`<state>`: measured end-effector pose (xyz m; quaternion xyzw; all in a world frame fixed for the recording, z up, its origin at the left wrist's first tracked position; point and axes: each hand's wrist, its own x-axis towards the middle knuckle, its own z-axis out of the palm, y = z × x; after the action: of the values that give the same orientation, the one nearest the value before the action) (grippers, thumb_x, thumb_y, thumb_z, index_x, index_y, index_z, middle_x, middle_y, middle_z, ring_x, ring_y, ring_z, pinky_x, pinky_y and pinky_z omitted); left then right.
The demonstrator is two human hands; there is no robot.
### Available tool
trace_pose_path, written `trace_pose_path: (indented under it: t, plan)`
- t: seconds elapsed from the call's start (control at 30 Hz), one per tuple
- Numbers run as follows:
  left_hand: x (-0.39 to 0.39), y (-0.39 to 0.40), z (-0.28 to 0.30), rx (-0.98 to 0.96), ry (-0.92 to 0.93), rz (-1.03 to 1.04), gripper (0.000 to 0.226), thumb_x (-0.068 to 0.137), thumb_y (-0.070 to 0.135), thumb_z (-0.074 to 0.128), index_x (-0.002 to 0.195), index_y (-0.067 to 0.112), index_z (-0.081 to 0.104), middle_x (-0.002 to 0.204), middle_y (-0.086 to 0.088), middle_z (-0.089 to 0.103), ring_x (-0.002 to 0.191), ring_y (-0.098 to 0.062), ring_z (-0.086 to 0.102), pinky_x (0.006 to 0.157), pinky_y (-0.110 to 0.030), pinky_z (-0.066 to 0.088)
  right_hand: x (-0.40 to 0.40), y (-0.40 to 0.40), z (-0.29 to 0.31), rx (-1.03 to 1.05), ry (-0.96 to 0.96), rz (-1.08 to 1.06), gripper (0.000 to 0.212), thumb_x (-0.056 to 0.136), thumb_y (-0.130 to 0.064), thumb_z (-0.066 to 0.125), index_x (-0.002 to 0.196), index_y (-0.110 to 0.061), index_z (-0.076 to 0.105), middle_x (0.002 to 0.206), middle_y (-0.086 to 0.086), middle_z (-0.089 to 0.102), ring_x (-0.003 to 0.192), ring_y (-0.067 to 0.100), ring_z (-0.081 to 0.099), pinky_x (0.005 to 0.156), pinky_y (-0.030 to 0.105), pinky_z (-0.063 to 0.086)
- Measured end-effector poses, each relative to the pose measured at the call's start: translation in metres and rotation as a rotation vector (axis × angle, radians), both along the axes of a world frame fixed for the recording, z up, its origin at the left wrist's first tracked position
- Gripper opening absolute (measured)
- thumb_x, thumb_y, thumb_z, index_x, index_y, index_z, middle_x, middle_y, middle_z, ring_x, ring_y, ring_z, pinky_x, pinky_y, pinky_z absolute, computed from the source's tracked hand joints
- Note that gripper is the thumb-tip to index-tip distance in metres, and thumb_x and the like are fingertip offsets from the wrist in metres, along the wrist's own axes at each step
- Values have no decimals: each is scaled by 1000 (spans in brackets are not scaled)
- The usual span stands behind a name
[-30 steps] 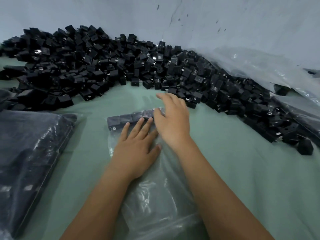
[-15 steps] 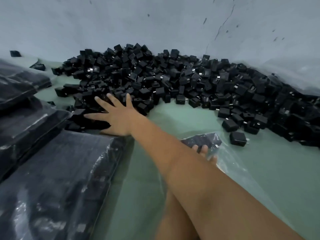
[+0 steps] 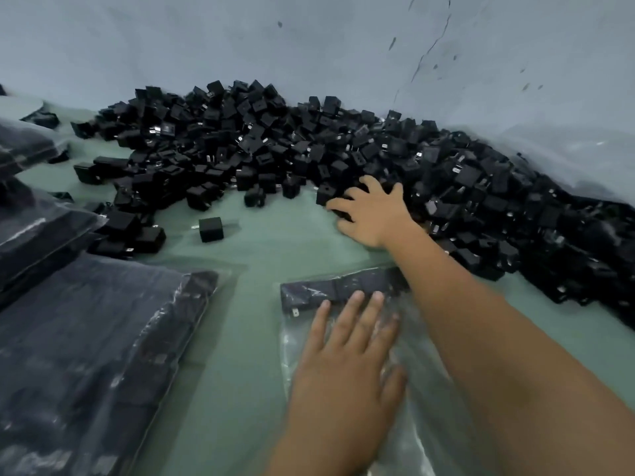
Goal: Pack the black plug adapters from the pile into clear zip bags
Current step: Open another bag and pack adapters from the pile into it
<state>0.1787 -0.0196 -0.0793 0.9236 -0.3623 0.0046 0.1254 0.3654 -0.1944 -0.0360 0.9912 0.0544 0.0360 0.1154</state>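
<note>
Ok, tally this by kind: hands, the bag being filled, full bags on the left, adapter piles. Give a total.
Hands: 2, left hand and right hand
Bag being filled: 1
Full bags on the left: 3
Adapter piles: 1
Total: 7

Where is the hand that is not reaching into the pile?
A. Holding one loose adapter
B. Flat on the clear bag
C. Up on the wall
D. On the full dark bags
B: the left hand lies flat on the clear zip bag, its fingers at the row of adapters inside.
</note>
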Motion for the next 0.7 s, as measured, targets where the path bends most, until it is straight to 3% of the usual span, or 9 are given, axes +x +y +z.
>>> trace_pose_path:
  t: [0.17, 0.4, 0.53, 0.63, 0.7]
  plan:
    - [7, 13, 3, 76, -37, 64, 64, 78, 62, -21, 140, 48, -27, 145, 20, -45, 130, -1, -49, 104, -37, -39, -54, -52, 0, 16, -15, -174, 45, 93, -53, 26, 137, -45, 33, 146, -5, 38, 142, 28, 11, 100, 61, 27]
    - [14, 17, 5, 85, -30, 141, 64, 89, 60, -5, 150, 43, -14, 153, 18, -34, 137, -4, -40, 109, -37, -33, -131, -54, -6, 64, -102, -192, 40, 93, -48, 32, 125, -28, 45, 135, -11, 44, 134, 16, 22, 90, 49, 31]
    - [16, 20, 5, 72, -18, 169, 61, 96, 57, 5, 154, 41, -6, 156, 17, -29, 139, -4, -34, 112, -37, -27, -174, -70, -14, 81, -95, -248, 46, 93, -57, 26, 131, -36, 39, 138, -12, 42, 123, 15, 40, 93, 53, 24]
    - [17, 20, 3, 66, -13, 157, 62, 95, 58, 5, 154, 41, -3, 157, 16, -26, 143, -5, -29, 114, -39, -25, -198, -85, -7, 172, -29, -347, 49, 89, -67, 27, 135, -49, 36, 145, -13, 37, 133, 14, 34, 103, 61, 14]
    - [21, 17, 3, 68, -24, 140, 64, 93, 58, 3, 154, 40, -2, 159, 15, -22, 145, -6, -26, 114, -40, -23, -209, -90, 1, 298, -25, -375, 47, 89, -67, 30, 134, -55, 37, 148, -15, 36, 138, 13, 30, 107, 66, -3]
